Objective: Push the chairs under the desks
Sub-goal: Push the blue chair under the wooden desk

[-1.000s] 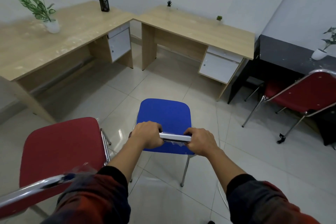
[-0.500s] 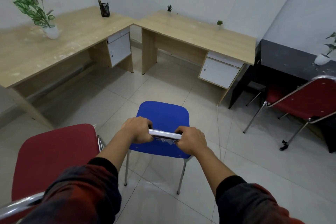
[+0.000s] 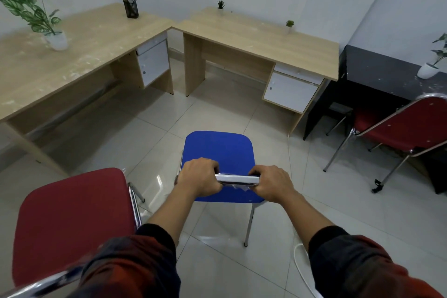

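Blue chair (image 3: 219,152) on the tiled floor (image 3: 273,220), out in the open, well short of the wooden desk (image 3: 256,36) ahead. Chrome top rail (image 3: 237,179) of its backrest gripped at both ends: left hand (image 3: 198,176) wrapped tight around the left end, right hand (image 3: 272,184) wrapped tight around the right end, knuckles up. Red chair (image 3: 72,220) just beside it on the left, near the long wooden desk (image 3: 72,55) along the left wall. Second red chair (image 3: 406,126) at right, seat partly under the black desk (image 3: 387,72). Potted plant (image 3: 31,9) and pen holder (image 3: 131,8) on the left desk.
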The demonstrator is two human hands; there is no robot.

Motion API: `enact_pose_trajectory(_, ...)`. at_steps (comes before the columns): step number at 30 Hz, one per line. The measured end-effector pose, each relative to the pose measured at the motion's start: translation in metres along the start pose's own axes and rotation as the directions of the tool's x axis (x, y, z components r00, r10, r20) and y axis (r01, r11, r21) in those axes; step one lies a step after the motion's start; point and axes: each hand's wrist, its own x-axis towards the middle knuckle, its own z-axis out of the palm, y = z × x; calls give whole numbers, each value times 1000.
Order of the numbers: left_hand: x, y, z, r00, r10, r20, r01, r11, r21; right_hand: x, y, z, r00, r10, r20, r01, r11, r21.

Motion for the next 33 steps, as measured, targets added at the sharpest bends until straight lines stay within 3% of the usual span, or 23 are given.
enact_pose_trajectory(6,6,-44,-11,1000,20,19,-21,998,52,13,-34,22,998,-20,-63,20,1000,-2)
enact_pose_trajectory(25,79,-35,-13,994,-20,-109,19,1000,-9,88,-1,-12,999,9,-36,-10,1000,-25)
enact_pose_trajectory(33,117,-92,-35,999,11,-36,-8,997,78,123,-42,-3,992,25,-121,-26,1000,-12)
